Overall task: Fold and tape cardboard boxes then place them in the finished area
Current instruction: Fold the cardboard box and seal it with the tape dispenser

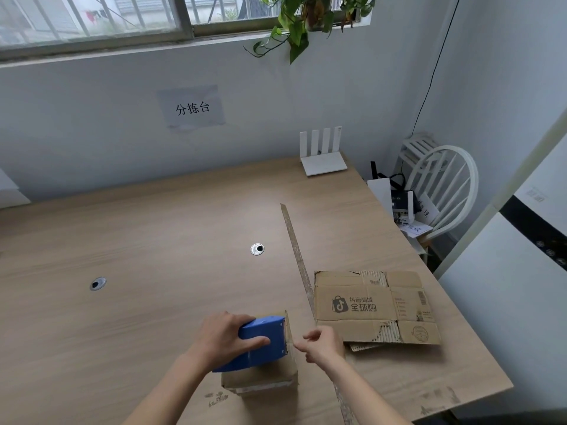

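- The small box [260, 378] sits at the counter's [153, 240] near edge, and the left hand [222, 338] clamps the blue tape dispenser [264, 342] on top of it.
- The right hand [322, 345] pinches what looks like the tape end; a skewed pull could wrinkle the seam.
- The flattened box [374, 305] waits just right; the light box could slide.

Head view, angled down over table [153, 228]

We see a pale wall [92, 124] with a paper sign [191, 108], a barred window [92, 16] above, a wooden table [153, 240], and a white chair [445, 191], possibly holding cables.
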{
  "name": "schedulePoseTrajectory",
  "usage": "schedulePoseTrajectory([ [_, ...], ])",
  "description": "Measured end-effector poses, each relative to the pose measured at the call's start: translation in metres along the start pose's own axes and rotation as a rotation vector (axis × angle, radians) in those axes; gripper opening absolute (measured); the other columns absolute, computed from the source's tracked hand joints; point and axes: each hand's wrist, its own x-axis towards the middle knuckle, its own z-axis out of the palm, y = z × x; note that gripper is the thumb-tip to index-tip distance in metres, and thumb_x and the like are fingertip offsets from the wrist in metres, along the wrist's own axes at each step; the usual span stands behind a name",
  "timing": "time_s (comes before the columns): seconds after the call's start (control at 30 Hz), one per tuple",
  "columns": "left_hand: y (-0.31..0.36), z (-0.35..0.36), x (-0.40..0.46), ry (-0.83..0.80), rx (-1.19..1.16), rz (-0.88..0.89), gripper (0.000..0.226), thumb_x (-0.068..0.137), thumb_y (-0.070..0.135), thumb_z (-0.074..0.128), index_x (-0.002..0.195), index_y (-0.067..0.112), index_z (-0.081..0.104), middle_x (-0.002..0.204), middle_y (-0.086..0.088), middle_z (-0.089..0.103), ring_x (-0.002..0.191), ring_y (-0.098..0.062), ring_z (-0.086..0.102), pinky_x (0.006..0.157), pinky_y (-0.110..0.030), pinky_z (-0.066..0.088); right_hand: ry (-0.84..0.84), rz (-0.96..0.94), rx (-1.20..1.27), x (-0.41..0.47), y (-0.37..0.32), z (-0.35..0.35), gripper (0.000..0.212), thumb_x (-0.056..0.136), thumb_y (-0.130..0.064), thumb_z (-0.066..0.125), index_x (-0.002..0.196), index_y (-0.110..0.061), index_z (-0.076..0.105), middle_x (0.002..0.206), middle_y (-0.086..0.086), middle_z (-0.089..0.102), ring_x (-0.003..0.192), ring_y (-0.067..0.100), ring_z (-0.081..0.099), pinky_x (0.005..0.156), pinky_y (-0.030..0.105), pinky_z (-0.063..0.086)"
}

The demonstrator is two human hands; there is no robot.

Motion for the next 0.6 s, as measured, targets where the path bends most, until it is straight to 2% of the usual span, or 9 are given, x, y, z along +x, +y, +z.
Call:
schedulePoseTrajectory([
  [0.07,-0.001,0.001,-0.001,-0.011,-0.005,-0.004,0.063,0.079,0.082,0.046,0.119,0.038,0.068,0.092,0.021,0.07,0.069,0.003,0.058,0.06,-0.009,0.038,0.025,-0.091,-0.001,-0.004,0.0,0.008,0.005,0.086,-0.025,0.079,0.088,-0.023,0.075,0.079,-0.007,0.074,0.07,0.008,0.072,0.07,0.026,0.063],
  [0.1,-0.001,0.001,-0.001,-0.013,-0.01,-0.006,0.064,0.079,0.082,0.046,0.12,0.038,0.068,0.092,0.021,0.071,0.069,0.003,0.058,0.06,-0.009,0.038,0.017,-0.107,0.019,-0.008,-0.002,0.011,0.002,0.09,-0.024,0.075,0.088,-0.024,0.076,0.078,-0.009,0.074,0.071,0.007,0.072,0.068,0.022,0.062],
  [0.17,-0.002,0.002,-0.001,-0.01,-0.022,-0.011,0.068,0.077,0.084,0.043,0.12,0.038,0.068,0.092,0.021,0.071,0.069,0.003,0.059,0.061,-0.009,0.041,0.001,-0.097,0.065,-0.012,-0.003,0.013,0.015,0.092,-0.03,0.072,0.079,-0.025,0.075,0.074,-0.008,0.073,0.073,0.008,0.072,0.066,0.022,0.061],
  [0.23,-0.002,0.002,0.0,-0.007,-0.034,-0.011,0.073,0.074,0.087,0.04,0.12,0.037,0.068,0.091,0.021,0.071,0.069,0.002,0.06,0.062,-0.011,0.044,-0.009,-0.088,0.06,-0.013,-0.004,0.013,0.024,0.086,-0.043,0.075,0.07,-0.025,0.076,0.07,-0.007,0.074,0.075,0.011,0.072,0.073,0.03,0.064],
  [0.3,-0.002,0.003,0.0,-0.004,-0.033,-0.005,0.073,0.074,0.087,0.04,0.119,0.037,0.069,0.09,0.021,0.071,0.068,0.001,0.06,0.061,-0.011,0.044,0.017,-0.086,0.013,-0.014,-0.009,0.014,0.023,0.08,-0.048,0.08,0.071,-0.026,0.078,0.071,-0.01,0.074,0.075,0.009,0.071,0.075,0.032,0.062],
  [0.37,-0.002,0.003,-0.001,-0.001,-0.027,0.0,0.068,0.077,0.084,0.044,0.119,0.037,0.069,0.09,0.021,0.07,0.068,0.001,0.059,0.06,-0.009,0.041,0.062,-0.079,-0.047,-0.016,-0.015,0.017,0.02,0.079,-0.045,0.081,0.076,-0.026,0.077,0.077,-0.012,0.074,0.075,0.007,0.068,0.068,0.028,0.057],
  [0.47,-0.002,0.001,-0.002,-0.027,-0.03,-0.005,0.061,0.079,0.08,0.048,0.114,0.036,0.07,0.085,0.021,0.069,0.066,0.0,0.059,0.058,-0.01,0.038,0.104,-0.074,-0.157,-0.017,-0.023,0.017,0.023,0.081,-0.041,0.081,0.067,-0.026,0.07,0.072,-0.014,0.067,0.07,0.001,0.06,0.055,0.02,0.043],
  [0.6,-0.017,-0.011,-0.008,-0.104,0.001,-0.047,0.06,0.077,0.084,0.046,0.098,0.034,0.071,0.074,0.017,0.066,0.065,-0.004,0.059,0.055,-0.015,0.037,0.103,-0.045,-0.247,-0.014,-0.028,0.017,0.023,0.078,-0.044,0.083,0.073,-0.024,0.073,0.086,-0.006,0.072,0.084,0.014,0.065,0.071,0.025,0.05],
])
